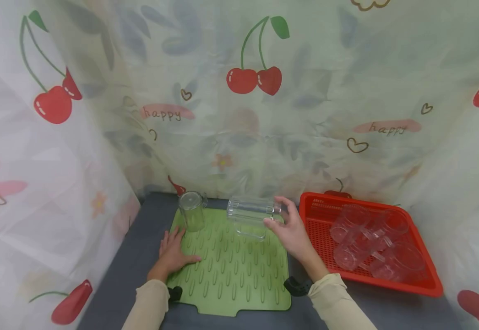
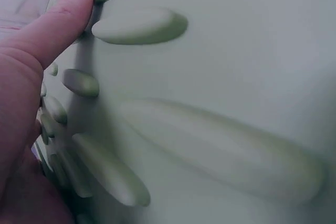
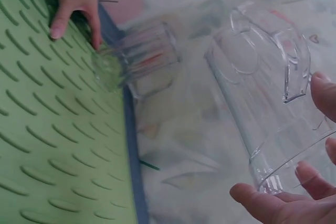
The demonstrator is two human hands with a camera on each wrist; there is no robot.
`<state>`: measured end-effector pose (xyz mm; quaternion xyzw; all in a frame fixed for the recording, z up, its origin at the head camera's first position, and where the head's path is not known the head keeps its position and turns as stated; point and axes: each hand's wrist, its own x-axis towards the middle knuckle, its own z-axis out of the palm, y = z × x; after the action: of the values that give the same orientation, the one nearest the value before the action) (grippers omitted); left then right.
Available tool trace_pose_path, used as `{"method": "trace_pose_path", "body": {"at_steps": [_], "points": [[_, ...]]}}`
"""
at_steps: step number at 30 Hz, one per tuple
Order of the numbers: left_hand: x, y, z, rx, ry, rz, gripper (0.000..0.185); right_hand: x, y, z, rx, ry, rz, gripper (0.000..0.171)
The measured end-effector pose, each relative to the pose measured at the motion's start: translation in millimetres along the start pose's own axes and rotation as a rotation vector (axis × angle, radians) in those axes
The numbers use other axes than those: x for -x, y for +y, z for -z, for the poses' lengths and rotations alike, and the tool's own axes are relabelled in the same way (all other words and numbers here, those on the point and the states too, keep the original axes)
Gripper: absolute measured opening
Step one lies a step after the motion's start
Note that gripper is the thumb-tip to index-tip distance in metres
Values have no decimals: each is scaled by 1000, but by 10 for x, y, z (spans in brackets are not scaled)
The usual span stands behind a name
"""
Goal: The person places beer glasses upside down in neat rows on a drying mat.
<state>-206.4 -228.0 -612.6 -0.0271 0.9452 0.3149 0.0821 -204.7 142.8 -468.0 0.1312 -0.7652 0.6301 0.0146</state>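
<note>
My right hand (image 1: 291, 229) grips a clear glass mug (image 1: 249, 210) by its right end. The mug is held sideways above the back of a green ridged mat (image 1: 231, 270), its handle pointing down toward me. In the right wrist view, fingertips (image 3: 257, 198) press on one end of that mug (image 3: 236, 108). My left hand (image 1: 173, 254) rests with fingers spread on the mat's left edge, and its thumb shows against the ridges in the left wrist view. Just beyond it, a second clear mug (image 1: 192, 213) stands on the mat's back left corner.
To the right of the mat sits a red plastic basket (image 1: 311, 233) with several clear mugs (image 1: 355, 247) lying in it. A dark grey tabletop (image 1: 128, 270) lies under everything. Printed curtains (image 1: 239, 151) hang close behind the table and along both sides.
</note>
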Motion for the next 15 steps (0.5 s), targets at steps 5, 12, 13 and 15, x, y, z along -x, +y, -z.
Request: {"method": "trace_pose_path", "body": {"at_steps": [5, 12, 13, 15], "points": [[49, 60, 45, -41, 28, -9, 121, 18, 94, -95, -8, 0, -25, 69], [151, 165, 99, -29, 42, 18, 105, 67, 173, -218, 13, -16, -47, 67], [164, 169, 109, -28, 39, 21, 104, 71, 182, -233, 16, -16, -46, 67], [184, 165, 133, -34, 39, 13, 100, 76, 199, -254, 20, -12, -43, 67]]}}
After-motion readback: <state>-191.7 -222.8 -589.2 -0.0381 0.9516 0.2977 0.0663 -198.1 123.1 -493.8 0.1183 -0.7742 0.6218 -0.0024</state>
